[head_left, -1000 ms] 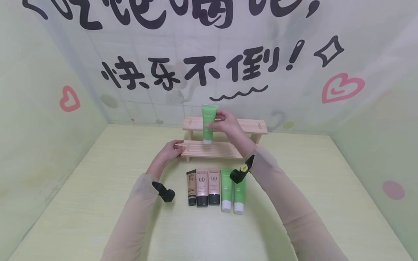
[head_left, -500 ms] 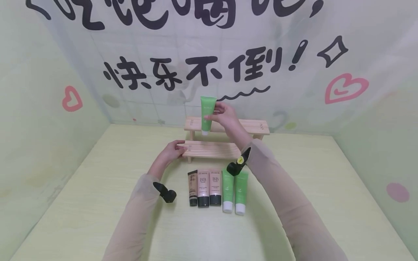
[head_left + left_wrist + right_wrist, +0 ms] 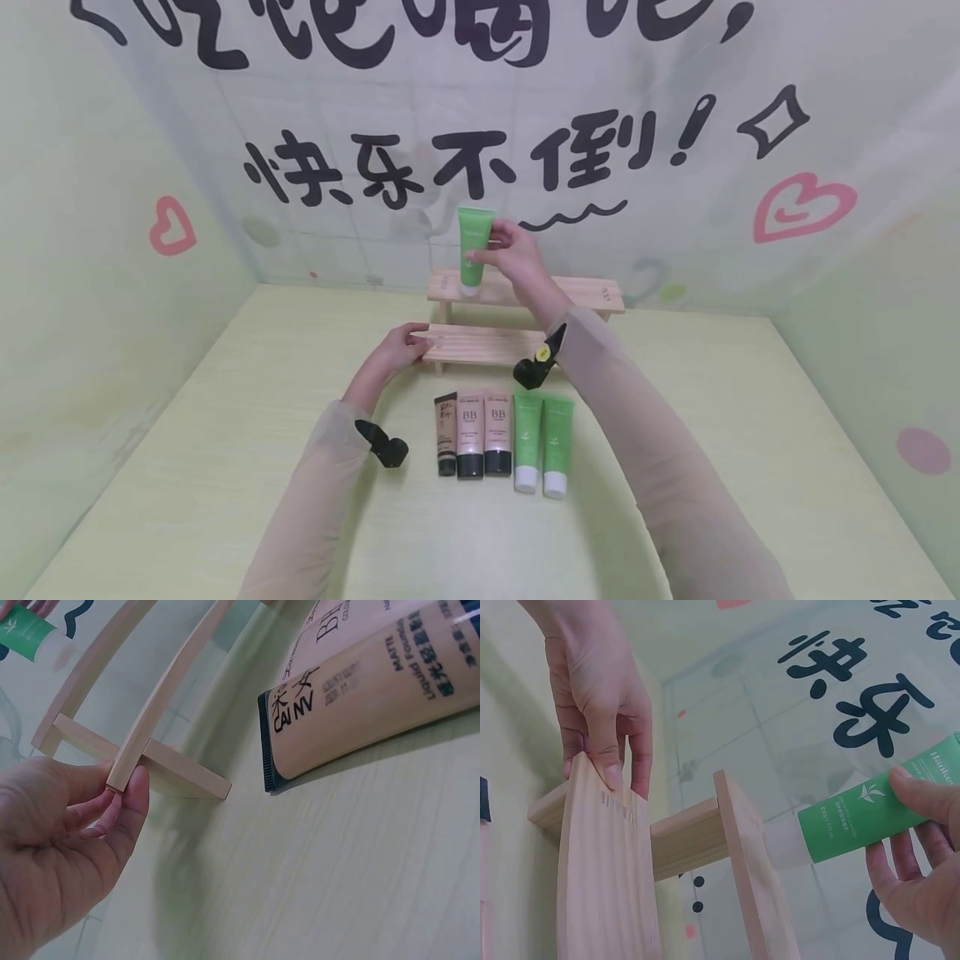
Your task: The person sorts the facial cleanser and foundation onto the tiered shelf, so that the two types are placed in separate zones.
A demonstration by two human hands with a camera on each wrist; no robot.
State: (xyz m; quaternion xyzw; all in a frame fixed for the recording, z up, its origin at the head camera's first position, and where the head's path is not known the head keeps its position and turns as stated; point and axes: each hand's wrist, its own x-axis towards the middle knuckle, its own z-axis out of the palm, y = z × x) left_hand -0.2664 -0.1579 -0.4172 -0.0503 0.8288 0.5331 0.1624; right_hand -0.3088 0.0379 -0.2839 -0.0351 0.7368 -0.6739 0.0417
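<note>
At the far left, a pale green side wall with a pink heart (image 3: 172, 226) is seen, and a wide stretch of bare yellow-green tabletop (image 3: 225, 417) lies between it and the left arm. The left hand (image 3: 393, 350) is set on the left end of the lower step of a two-step wooden rack (image 3: 487, 343); in the left wrist view its fingers (image 3: 120, 806) are curled against the end of the slat, thumb on top, so the step is gripped.

Just in front of the rack, five tubes are laid flat in a row with their caps toward the viewer: a dark-capped foundation tube (image 3: 446, 433), two BB cream tubes (image 3: 483, 433) and two green tubes with white caps (image 3: 543, 446). They lie side by side, apart from the rack.

Above the left part of the upper step, a green tube (image 3: 473, 250) is held cap-down by the right hand (image 3: 517, 258), pinched between thumb and fingers; its white cap is at or just above the board, and contact cannot be told. The rest of the upper step (image 3: 585, 293) is bare.

Behind the rack a back wall with black lettering (image 3: 450, 162) stands close. To the right, open tabletop runs to the right wall, where a pink dot (image 3: 923, 451) is seen.
</note>
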